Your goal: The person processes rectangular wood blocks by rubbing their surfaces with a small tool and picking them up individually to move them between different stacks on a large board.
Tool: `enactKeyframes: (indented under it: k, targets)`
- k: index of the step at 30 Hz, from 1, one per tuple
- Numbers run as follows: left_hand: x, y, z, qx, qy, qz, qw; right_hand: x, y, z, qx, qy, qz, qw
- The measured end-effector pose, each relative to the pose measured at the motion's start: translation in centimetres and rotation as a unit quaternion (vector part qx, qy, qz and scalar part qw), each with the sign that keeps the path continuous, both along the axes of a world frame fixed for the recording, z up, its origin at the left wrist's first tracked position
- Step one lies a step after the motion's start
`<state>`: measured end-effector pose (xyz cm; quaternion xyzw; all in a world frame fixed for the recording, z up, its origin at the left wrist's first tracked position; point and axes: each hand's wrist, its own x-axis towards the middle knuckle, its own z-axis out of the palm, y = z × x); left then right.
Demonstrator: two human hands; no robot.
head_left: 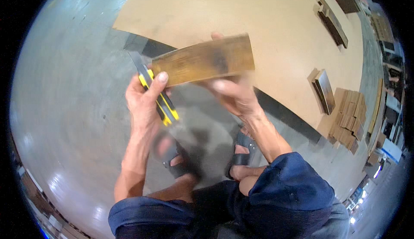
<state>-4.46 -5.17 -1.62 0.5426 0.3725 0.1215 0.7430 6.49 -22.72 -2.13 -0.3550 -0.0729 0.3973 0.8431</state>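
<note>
My left hand [144, 99] is closed around a yellow and black utility knife [158, 93], its blade pointing up and away from me. The thumb lies over the knife, close to the near left corner of a short brown wooden plank [202, 60]. Whether the left fingers also support the plank from beneath is hidden. My right hand [237, 96], somewhat blurred, grips the plank from its near edge, with a fingertip showing beyond the far edge. The plank is tilted, showing a brown face with a dark patch toward its right end.
A large tan board [276, 62] with a dark near edge spreads beyond my hands. On it lie a dark wood strip bundle [332, 23] and a small plank stack [323, 91]. More stacked wood pieces [348, 116] stand at the right. My sandalled feet rest on the grey floor [77, 109].
</note>
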Motion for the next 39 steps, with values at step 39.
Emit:
enactKeyframes:
  k: [39]
  targets:
    - [3.4,1.5,-1.6,0.448,0.021,-0.283,0.848,-2.2,-5.2,-1.5,-0.075,0.257,-0.025,0.963]
